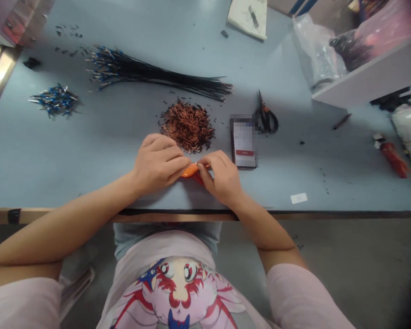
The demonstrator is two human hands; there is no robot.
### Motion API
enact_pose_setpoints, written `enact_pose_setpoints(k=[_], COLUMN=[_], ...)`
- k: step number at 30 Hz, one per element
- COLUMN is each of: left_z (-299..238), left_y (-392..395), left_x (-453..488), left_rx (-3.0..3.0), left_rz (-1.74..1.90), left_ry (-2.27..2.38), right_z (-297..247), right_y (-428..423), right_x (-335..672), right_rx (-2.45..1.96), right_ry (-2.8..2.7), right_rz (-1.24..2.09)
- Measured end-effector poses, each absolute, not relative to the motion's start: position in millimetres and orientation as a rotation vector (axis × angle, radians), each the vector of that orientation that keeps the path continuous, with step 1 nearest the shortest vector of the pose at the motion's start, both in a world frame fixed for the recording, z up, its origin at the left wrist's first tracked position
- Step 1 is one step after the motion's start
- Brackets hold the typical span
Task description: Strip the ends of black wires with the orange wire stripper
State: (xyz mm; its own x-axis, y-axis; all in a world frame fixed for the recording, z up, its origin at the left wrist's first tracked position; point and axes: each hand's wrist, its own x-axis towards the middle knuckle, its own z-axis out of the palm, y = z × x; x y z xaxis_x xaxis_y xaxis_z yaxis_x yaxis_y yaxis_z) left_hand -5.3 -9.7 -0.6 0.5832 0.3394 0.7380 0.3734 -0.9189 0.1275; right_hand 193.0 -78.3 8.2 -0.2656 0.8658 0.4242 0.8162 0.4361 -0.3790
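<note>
Left hand [157,163] and right hand [222,178] pinch orange plastic piece [190,171] | copper wire clippings [187,126] just ahead | black wire bundle [157,73] beyond | phone [244,145] and scissors [266,116] to the right

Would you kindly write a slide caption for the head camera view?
Left hand and right hand pinch a thin wire over an orange object.

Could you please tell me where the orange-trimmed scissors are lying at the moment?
In the head view, the scissors lie on the blue table, just right of the phone and below the end of the black wire bundle.
</note>
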Motion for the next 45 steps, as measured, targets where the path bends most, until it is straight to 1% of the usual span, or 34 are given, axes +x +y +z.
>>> enact_pose_setpoints(k=[3, 5, 7, 9, 10, 12, 15, 19, 26, 31, 34, 36, 38, 41, 43, 45], left_z=[0.1, 1.3, 3.6, 6.1, 6.8, 5.9, 0.1, -5.9, -3.4, -2.1, 0.6, 4.4, 9.6, 15.1, 13.6, 7.7], left_y=[-4.6, 6.5, 20.6, 30.9, 32.8, 29.0, 11.5, -7.3, -11.8, -10.2, -1.7, 11.1, 27.8, 47.9, 52.4, 50.4], left_x=[-10.3, -20.0, -31.2, -38.3, -38.8, -33.3, -17.1, -3.5, -2.0, -0.7, -7.3, -19.0, -34.2, -50.4, -50.9, -44.7], left_rx=[-2.733, -2.691, -2.627, -2.586, -2.62, -2.719, -2.825, -2.823, -2.845, -2.877, -2.856, -2.824, -2.711, -2.481, -2.454, -2.512], left_rz=[-1.231, -1.204, -1.228, -1.405, -1.421, -1.357, -1.223, -1.249, -1.333, -1.183, -1.123, -1.121, -1.228, -1.643, -1.808, -1.808], left_ry=[-0.543, -0.58, -0.844, -1.19, -1.308, -1.382, -1.193, -0.907, -0.84, -0.724, -0.774, -0.885, -1.149, -1.619, -1.757, -1.797], right_z=[8.2, 7.9, 7.1, 5.2, 3.6, -0.1, -4.5, -2.8, 0.9, 0.3, 2.3, 4.2, 5.7, 3.9, -0.9, -6.5], right_y=[-79.1, -78.1, -74.9, -69.5, -66.4, -60.6, -56.9, -62.1, -67.6, -65.8, -63.6, -60.2, -55.3, -47.6, -44.0, -42.5], right_x=[193.4, 197.7, 205.9, 215.5, 219.6, 224.4, 221.1, 206.3, 196.3, 192.2, 197.5, 208.1, 221.5, 236.0, 238.4, 236.9], right_rx=[-1.43, -1.494, -1.61, -1.699, -1.701, -1.626, -1.465, -1.327, -1.189, -1.26, -1.32, -1.371, -1.447, -1.53, -1.533, -1.516], right_ry=[-2.203, -2.259, -2.231, -2.143, -2.102, -2.058, -2.039, -2.041, -2.095, -2.196, -2.166, -2.112, -2.008, -1.889, -1.899, -1.94], right_rz=[0.068, 0.004, -0.032, 0.009, 0.044, 0.099, 0.133, 0.147, 0.007, -0.101, -0.097, -0.121, -0.153, -0.069, 0.028, 0.107])
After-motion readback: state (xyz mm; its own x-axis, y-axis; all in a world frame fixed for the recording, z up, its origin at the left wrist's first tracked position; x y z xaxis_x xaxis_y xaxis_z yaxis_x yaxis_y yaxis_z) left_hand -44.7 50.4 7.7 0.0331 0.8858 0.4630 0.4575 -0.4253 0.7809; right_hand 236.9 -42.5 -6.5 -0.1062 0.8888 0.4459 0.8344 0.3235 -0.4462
